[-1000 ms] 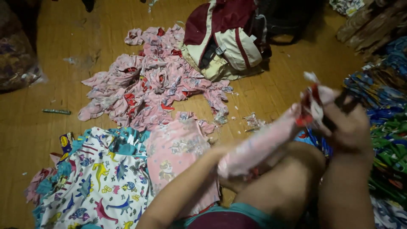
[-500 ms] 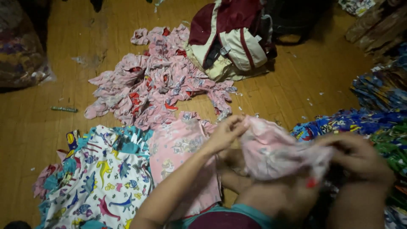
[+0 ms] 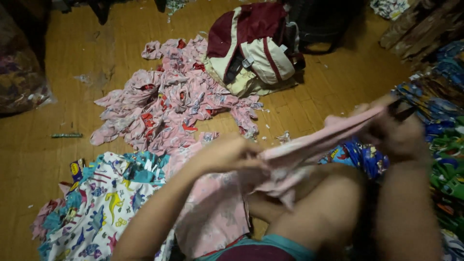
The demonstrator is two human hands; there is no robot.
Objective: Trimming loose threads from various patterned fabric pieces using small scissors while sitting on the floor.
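Stretching between the two hands is a pale pink printed garment (image 3: 309, 145) — thin cloth, pulled into a taut band above the person's bare knee. The left hand (image 3: 227, 154) is closed on the nearer end, fingers curled over a bunched edge; the right hand (image 3: 398, 133) is closed on the far end, raised a little higher, with something dark showing at its fingertips that is too blurred to name. Loose fabric hangs down from the band just right of the left hand.

By the look of it the cloth is light, soft and limp — it keeps no shape of its own and sags wherever it is not held, so the sound places to take it are the hems or seams at either end, pinched firmly, since a grip in the middle would only gather folds. It seems neither slippery nor fragile.

Beyond the left hand lies a heap of matching pink garments (image 3: 169, 106) on the wooden floor (image 3: 58, 159), with a maroon and cream backpack (image 3: 256, 53) behind it. Left of the left forearm sits a white dinosaur-print cloth (image 3: 101, 208); right of the right hand are blue and green printed fabrics (image 3: 444, 159).
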